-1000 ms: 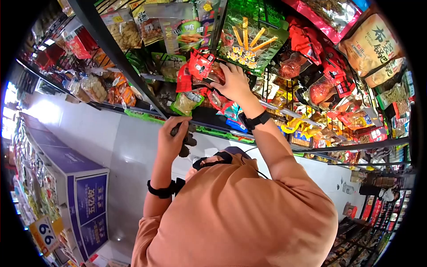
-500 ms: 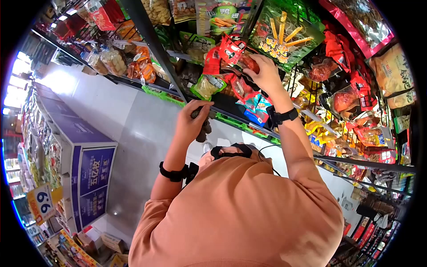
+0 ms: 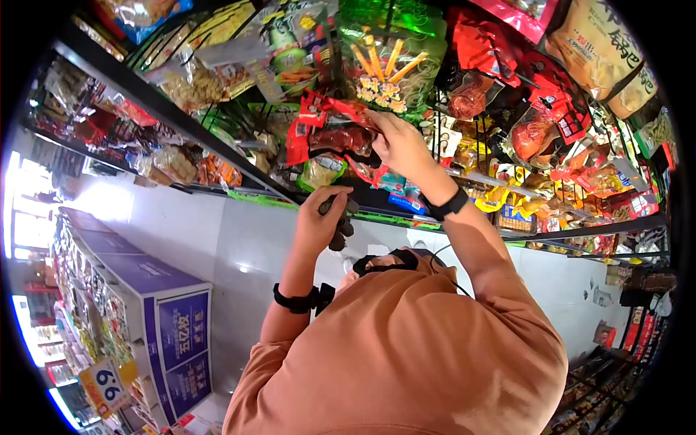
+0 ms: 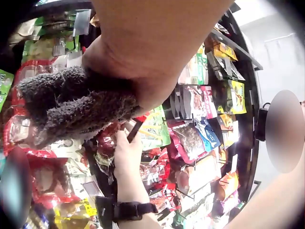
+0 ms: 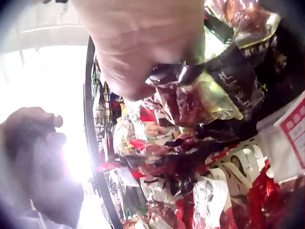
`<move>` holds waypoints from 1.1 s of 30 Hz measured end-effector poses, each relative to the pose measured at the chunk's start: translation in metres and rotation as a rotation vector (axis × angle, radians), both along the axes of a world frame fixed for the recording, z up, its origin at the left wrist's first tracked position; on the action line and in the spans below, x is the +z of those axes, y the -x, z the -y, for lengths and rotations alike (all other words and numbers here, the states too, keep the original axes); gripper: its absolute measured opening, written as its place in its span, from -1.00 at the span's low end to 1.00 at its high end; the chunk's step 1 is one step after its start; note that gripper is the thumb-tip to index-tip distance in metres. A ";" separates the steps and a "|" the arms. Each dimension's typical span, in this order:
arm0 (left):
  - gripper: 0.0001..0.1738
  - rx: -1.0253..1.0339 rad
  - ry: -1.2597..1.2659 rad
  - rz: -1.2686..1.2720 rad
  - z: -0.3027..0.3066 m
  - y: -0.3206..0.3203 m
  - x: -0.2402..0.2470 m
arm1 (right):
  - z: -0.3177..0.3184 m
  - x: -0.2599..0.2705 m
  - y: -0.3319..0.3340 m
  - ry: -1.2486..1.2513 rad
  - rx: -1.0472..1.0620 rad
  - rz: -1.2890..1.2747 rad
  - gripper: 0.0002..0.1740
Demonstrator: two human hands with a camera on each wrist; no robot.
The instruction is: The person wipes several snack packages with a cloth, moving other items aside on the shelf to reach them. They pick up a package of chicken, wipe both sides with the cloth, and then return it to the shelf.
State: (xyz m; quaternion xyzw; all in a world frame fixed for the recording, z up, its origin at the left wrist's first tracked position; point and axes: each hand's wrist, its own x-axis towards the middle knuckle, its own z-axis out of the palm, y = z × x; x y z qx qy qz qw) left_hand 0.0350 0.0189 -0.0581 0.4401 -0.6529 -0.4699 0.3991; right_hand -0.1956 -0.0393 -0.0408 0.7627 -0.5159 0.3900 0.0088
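Observation:
In the head view my left hand (image 3: 319, 221) grips a bunched grey fuzzy cloth (image 3: 341, 233) in front of the shelf edge. The left wrist view shows this cloth (image 4: 78, 107) hanging as a thick, folded roll below the palm. My right hand (image 3: 407, 151) reaches over the shelf and pinches the right end of a red snack bag (image 3: 341, 139) with dark brown food behind a clear window. Close to it is a green-edged bag (image 3: 320, 172) of pale food. From the right wrist, the bag (image 5: 190, 102) shows crumpled under the fingers, and the fingertips are hidden.
A large green bag picturing fried sticks (image 3: 388, 72) stands behind the right hand. Red bags (image 3: 533, 134) hang on wire racks to the right. A dark shelf rail (image 3: 174, 119) runs diagonally at the left. Across the aisle stands a purple-sided display (image 3: 181, 333).
The red bag has turned, its clear window now showing more and its printed front less. My right hand has shifted to the bag's right end. The left hand still holds the cloth.

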 end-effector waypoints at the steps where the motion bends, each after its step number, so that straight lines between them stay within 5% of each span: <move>1: -0.81 0.002 -0.008 -0.012 0.000 0.007 0.004 | -0.010 0.010 0.003 -0.012 -0.023 0.070 -0.41; 9: -0.68 -0.051 0.084 -0.083 0.011 0.081 0.023 | -0.081 0.018 0.074 -0.137 0.020 0.918 -0.68; 15: -0.68 -0.163 -0.109 -0.246 0.008 0.151 0.032 | -0.087 0.027 0.116 -0.118 0.064 1.095 -0.64; 24: -0.69 -0.110 -0.091 -0.175 0.012 0.172 0.021 | -0.081 0.033 0.139 -0.178 0.175 1.024 -0.70; 33: -0.62 -0.154 0.069 -0.111 0.008 0.169 0.029 | -0.047 0.030 0.153 -0.124 -0.023 1.025 -0.70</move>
